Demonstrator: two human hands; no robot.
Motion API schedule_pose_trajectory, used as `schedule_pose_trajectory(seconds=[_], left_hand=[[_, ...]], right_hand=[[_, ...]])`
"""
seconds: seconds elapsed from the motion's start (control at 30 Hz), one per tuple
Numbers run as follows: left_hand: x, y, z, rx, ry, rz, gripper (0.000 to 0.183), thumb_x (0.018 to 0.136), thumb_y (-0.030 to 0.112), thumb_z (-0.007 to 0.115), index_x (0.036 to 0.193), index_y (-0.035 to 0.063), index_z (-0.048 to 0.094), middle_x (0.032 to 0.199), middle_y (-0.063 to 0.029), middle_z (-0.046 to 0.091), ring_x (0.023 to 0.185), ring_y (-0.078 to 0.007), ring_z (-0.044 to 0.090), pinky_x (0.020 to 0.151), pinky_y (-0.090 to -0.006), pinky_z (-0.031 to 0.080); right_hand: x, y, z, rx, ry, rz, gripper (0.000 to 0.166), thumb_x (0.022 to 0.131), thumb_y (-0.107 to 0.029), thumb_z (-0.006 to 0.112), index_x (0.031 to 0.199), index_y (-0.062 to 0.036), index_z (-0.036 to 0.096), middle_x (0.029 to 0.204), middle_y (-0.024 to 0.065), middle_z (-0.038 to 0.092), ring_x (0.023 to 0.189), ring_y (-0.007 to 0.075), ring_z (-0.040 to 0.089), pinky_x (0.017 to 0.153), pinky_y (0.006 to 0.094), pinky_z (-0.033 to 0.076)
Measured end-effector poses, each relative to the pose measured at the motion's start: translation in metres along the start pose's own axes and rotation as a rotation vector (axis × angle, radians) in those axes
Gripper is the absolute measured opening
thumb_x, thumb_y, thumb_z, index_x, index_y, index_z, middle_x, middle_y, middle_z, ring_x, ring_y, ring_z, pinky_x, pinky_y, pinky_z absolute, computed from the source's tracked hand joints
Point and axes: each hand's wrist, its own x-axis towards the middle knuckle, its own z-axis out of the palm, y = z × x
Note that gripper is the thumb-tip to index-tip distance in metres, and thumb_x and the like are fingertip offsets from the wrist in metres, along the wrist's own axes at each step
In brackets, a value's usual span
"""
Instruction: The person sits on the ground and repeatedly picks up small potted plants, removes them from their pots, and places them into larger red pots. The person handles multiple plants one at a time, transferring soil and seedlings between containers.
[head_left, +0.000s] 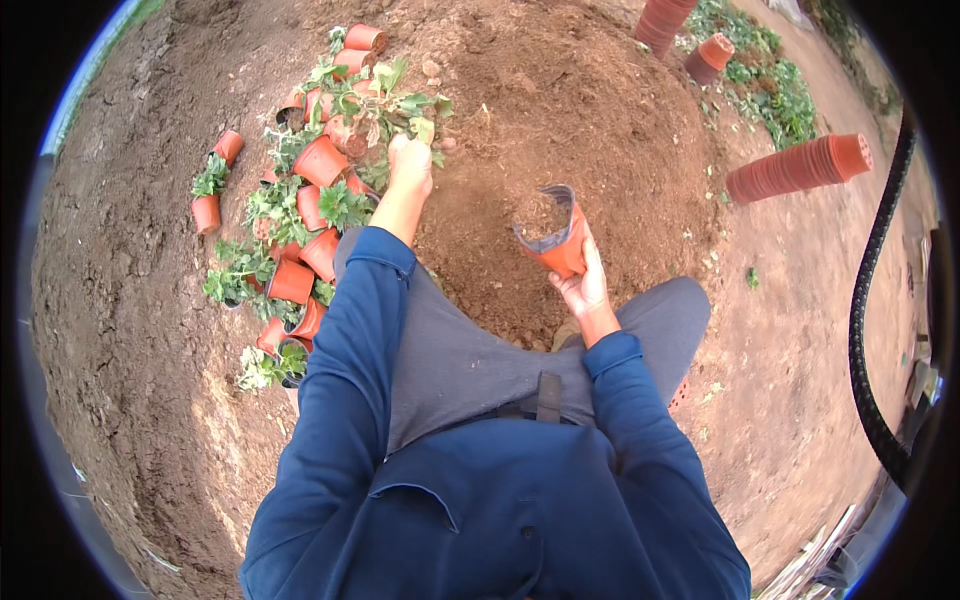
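Note:
A leafy potted-type plant (394, 97), some of its leaves wilted, is gripped at its stems by my left hand (411, 161), beside the heap of pots. My right hand (583, 285) holds an orange plastic plant pot (564, 251), dark inside, tilted with its mouth away from me; soil (544, 217) shows at its opening. To the left lie several tipped orange pots (321, 161) with green plants (343, 206) in or between them. Bare brown soil (480, 247) lies between my hands.
Nested stacks of orange pots lean at the right (799, 171) and upper right (664, 26), with a shorter stack (709, 58) nearby. Behind them is a heap of green cuttings (780, 97). Two pots (205, 214) (229, 146) lie apart at the left. A black braided cable (870, 322) hangs at the right.

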Motion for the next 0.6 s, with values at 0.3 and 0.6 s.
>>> schedule_pose_trajectory(seconds=[0.3,0.6], left_hand=[[-0.017,0.029,-0.002,-0.015,-0.169,0.085,0.025,0.09,0.017,0.064,0.109,0.0043,0.054,0.088,-0.003,0.057,0.067,-0.0202,0.061,0.061,-0.0402,0.052],[-0.022,0.048,-0.009,-0.815,-0.11,-0.11,0.011,0.094,0.015,0.058,0.103,0.0084,0.055,0.082,-0.0022,0.057,0.068,-0.0134,0.055,0.076,-0.0351,0.051]], right_hand=[[-0.001,-0.006,0.02,0.166,-0.067,0.069,0.047,0.093,-0.046,0.053,0.132,-0.0208,0.047,0.127,0.002,0.055,0.096,0.0219,0.061,0.059,0.0325,0.05],[-0.002,-0.006,0.017,0.213,-0.14,0.11,0.047,0.097,-0.049,0.042,0.129,-0.0152,0.049,0.122,0.0062,0.059,0.099,0.0252,0.061,0.062,0.0353,0.051]])
